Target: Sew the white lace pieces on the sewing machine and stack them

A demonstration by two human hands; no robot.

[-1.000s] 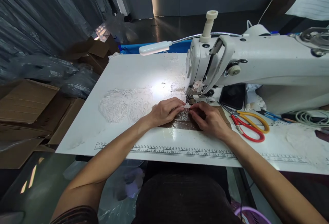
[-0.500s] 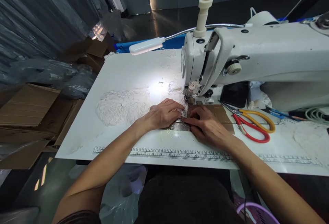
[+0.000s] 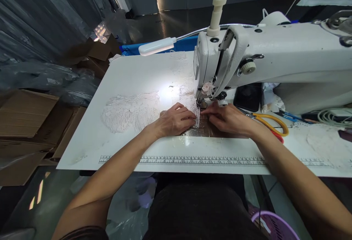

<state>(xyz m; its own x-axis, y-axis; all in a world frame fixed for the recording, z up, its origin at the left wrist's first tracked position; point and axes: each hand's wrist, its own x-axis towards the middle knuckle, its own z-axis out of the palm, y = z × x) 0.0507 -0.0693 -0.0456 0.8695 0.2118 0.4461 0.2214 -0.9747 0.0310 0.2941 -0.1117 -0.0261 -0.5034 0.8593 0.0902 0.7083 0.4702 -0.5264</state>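
Observation:
White lace [image 3: 130,111] lies across the table to the left of the needle, its edge running beneath the presser foot [image 3: 202,103] of a white sewing machine [image 3: 239,60]. My left hand [image 3: 178,119] rests on the lace with fingers bent together, gripping it near its right edge; its fingertips are partly hidden. To the right of the foot is my right hand [image 3: 227,117], index finger stretched out to the lace edge beside the foot and thumb apart below. Both hands are over a shiny brown plate [image 3: 217,131] set in the table.
Scissors with yellow and red handles [image 3: 275,122] lie right of my right hand, partly behind the wrist. A black phone-like slab [image 3: 249,97] sits under the machine arm. A lamp [image 3: 157,46] shines on the lace. A printed ruler [image 3: 192,161] follows the front edge. Cardboard boxes [image 3: 30,113] stand left.
My right hand has moved away from the left hand, up and to the right, toward the presser foot, and now partly covers the scissors. My left hand stays on the lace.

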